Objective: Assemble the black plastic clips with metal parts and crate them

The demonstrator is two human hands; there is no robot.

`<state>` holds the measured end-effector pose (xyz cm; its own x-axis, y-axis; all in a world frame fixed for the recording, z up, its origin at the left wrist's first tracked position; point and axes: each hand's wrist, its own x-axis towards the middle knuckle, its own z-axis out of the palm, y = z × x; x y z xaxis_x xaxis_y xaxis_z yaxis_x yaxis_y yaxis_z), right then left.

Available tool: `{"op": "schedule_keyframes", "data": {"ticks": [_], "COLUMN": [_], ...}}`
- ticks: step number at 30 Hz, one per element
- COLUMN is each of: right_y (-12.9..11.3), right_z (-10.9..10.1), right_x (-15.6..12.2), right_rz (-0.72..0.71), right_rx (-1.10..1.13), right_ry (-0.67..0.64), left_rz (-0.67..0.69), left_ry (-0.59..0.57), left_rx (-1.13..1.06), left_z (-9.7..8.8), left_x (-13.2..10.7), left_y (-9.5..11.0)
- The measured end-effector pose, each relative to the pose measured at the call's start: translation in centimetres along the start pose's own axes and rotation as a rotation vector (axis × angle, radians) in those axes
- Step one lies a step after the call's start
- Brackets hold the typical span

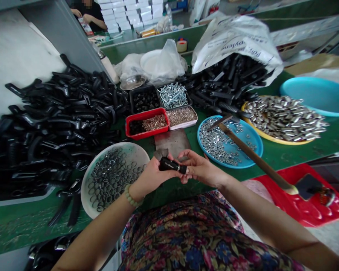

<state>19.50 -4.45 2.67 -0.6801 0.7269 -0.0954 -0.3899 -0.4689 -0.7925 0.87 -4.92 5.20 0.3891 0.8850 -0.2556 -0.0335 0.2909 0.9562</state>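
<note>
A short black cylindrical part [168, 165] with pale lettering lies between my two hands, a little above the near side of the bench. My left hand [149, 176] closes round its left part, the thumb along its lower side. At its right end, my right hand [199, 167] pinches with thumb and fingertips; whether a small piece sits in that pinch is too small to tell. A flat metal plate [172, 141] lies just beyond the hands. Left of them stands a white bowl [86, 188] of metal rings; to the right is a blue tray [258, 148] of small nuts.
A hammer [254, 154] rests across the blue tray. Black handle-like parts [64, 124] heap up at left. Behind the plate are a red tray [148, 133] and screws [172, 95]. Metal sleeves [285, 118] fill a yellow tray at right. Another person [94, 17] sits beyond.
</note>
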Motion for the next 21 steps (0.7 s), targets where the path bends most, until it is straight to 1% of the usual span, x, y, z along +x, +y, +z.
{"op": "schedule_keyframes", "data": {"ticks": [2,5,7,9,11,12,14,15,16,18,19,20,21], "right_y": [-0.2,-0.4,-0.1,0.4,1.1,1.5,1.8,1.6,1.1,-0.9,-2.2,-3.5,-4.9], "right_z": [0.4,1.0,1.5,1.8,2.1,2.2,2.2,2.0,1.7,0.4,-0.3,-1.1,-1.8], "right_x": [0.0,0.2,0.5,0.9,1.1,1.0,0.9,0.9,1.0,2.3,3.6,5.4,7.6], "right_rz": [0.005,-0.030,-0.032,-0.020,-0.013,-0.023,-0.061,-0.067,-0.057,-0.039,-0.059,-0.107,-0.211], "right_rx": [-0.021,-0.075,-0.044,0.014,0.038,0.028,-0.039,-0.099,-0.182,-0.434,-0.614,-0.820,-1.078], "right_ry": [0.025,0.061,0.063,0.077,0.108,0.126,0.176,0.192,0.180,0.114,0.089,0.072,0.154], "left_rz": [0.012,0.050,0.076,0.092,0.093,0.089,0.082,0.078,0.077,0.093,0.115,0.150,0.204], "left_ry": [0.067,0.190,0.248,0.238,0.169,0.135,0.104,0.095,0.092,0.111,0.130,0.136,0.124], "left_rx": [-0.052,-0.133,-0.155,-0.165,-0.178,-0.172,-0.102,-0.038,0.044,0.256,0.381,0.518,0.668], "left_z": [0.2,0.3,0.4,0.6,0.8,0.8,0.4,0.0,-0.6,-2.1,-2.9,-3.5,-3.9], "left_x": [0.0,0.2,0.3,0.3,0.1,-0.1,-0.4,-0.5,-0.5,-0.2,0.2,0.7,1.5], "left_y": [-0.5,-1.6,-2.1,-2.2,-2.0,-1.8,-1.5,-1.3,-1.1,-0.6,-0.4,-0.2,-0.2]}}
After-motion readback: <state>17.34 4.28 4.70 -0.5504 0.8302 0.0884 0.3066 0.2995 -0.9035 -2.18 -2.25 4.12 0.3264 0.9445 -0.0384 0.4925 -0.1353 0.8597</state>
